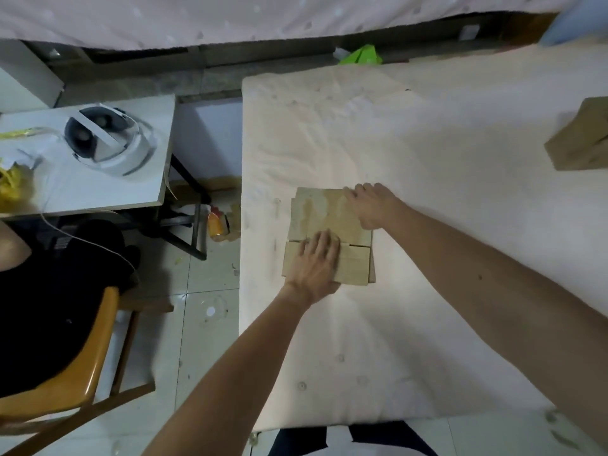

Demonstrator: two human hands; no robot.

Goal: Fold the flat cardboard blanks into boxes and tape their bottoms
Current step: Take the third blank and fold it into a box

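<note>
Two hands lay on the cardboard blank [324,216], near the left edge of the padded table [427,143]: left hand [316,263] flat, pressing; right hand [373,205], grip unclear. Light, stiff board looked best taken by its edges

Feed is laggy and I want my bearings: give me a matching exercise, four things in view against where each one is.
Things:
1. left hand
2. right hand
3. second cardboard piece
4. white headset

Places:
A. on the small side table
B. at the far right corner of the cardboard blank
C. at the right edge of the work surface
D. flat on the near flap of the blank

Pairs: 1-D, 2-B, 3-C, 4-A
</note>
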